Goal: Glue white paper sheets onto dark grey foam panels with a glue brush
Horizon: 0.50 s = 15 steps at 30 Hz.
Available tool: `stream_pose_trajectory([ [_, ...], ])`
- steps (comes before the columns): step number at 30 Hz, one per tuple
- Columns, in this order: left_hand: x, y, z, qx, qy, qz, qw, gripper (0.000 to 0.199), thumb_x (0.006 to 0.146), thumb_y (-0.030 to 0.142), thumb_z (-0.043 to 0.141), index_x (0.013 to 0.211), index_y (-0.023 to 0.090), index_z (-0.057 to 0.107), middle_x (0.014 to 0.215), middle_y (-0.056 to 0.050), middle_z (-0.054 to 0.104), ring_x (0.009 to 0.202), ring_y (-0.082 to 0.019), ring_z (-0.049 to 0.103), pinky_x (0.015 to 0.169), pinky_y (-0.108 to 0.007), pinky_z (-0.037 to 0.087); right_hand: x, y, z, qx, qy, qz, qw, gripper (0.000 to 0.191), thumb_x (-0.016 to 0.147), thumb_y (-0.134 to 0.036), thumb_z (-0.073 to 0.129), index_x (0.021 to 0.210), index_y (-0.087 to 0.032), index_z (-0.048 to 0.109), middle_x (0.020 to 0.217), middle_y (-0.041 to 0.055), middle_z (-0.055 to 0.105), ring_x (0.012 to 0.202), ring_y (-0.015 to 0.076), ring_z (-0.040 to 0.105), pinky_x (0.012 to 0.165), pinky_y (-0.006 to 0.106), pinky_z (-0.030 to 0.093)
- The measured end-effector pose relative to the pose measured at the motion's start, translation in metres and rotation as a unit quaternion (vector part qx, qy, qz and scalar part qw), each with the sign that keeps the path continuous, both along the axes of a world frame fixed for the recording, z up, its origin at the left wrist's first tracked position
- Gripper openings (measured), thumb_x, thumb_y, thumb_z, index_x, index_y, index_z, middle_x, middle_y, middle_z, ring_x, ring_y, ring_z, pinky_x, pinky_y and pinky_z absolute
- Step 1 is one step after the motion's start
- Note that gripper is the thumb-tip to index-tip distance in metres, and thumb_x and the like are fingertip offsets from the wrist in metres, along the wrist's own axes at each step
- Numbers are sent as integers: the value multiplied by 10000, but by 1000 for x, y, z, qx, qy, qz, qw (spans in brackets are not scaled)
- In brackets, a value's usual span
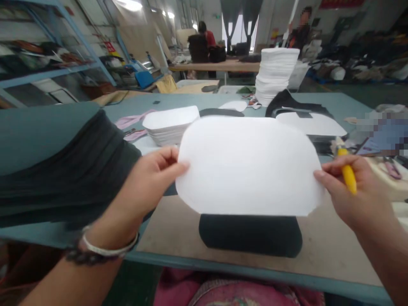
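Note:
Between my two hands a white rounded sheet [248, 165] is held up above the work table. My left hand [156, 176] pinches its left edge with thumb and fingers. On the opposite edge, my right hand [353, 187] grips the sheet between thumb and forefinger, and a yellow pen-like tool [348, 172] is tucked among the same fingers. Below the sheet, a dark green rounded piece [250, 236] lies on a beige board [172, 221]; its upper part is hidden behind the sheet.
Dark fabric layers [63, 170] are heaped at the left. Behind the sheet stand a low stack of white pieces [172, 123], another white-topped stack [314, 124] and a tall white pile [276, 76]. Scissors [132, 132] lie near pink strips. Two people are in the background.

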<state>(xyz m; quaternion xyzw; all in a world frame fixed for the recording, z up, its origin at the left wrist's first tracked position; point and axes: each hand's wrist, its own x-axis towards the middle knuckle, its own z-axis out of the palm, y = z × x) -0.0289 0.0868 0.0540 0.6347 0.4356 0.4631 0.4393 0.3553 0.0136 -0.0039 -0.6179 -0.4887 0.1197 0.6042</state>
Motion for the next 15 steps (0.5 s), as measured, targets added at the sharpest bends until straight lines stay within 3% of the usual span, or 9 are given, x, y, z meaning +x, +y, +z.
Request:
stream_pose_trajectory([
  [4,-5,-29,-96,-127,121,37,984,296,753,421,694,685,190,523,622,47,501,562,-106,471,511,-205,367,-4,-53,-63,-111,-107,19,988,343,827,-466,717,1001,-240,525,911,25,634,754,176,645,668,297,534],
  [7,0,-49,-144,-168,157,74,970,318,741,477,653,671,202,508,621,36,502,582,-131,486,537,-229,374,-12,-80,-107,-199,-134,10,971,304,888,-493,642,1003,-240,519,902,34,647,773,194,670,677,308,533],
  [10,4,-60,-168,-185,177,87,963,335,768,510,615,673,205,512,637,20,531,614,-156,526,568,-245,396,-18,-93,-130,-247,-138,-6,959,288,920,-515,582,1002,-248,509,925,43,672,804,210,692,654,301,524],
  [15,7,-57,-172,-189,214,82,955,361,834,542,549,726,198,578,678,4,581,662,-180,579,617,-261,432,-22,-90,-128,-300,-164,-37,939,269,928,-517,535,1000,-259,510,911,32,684,772,212,701,625,294,507],
])
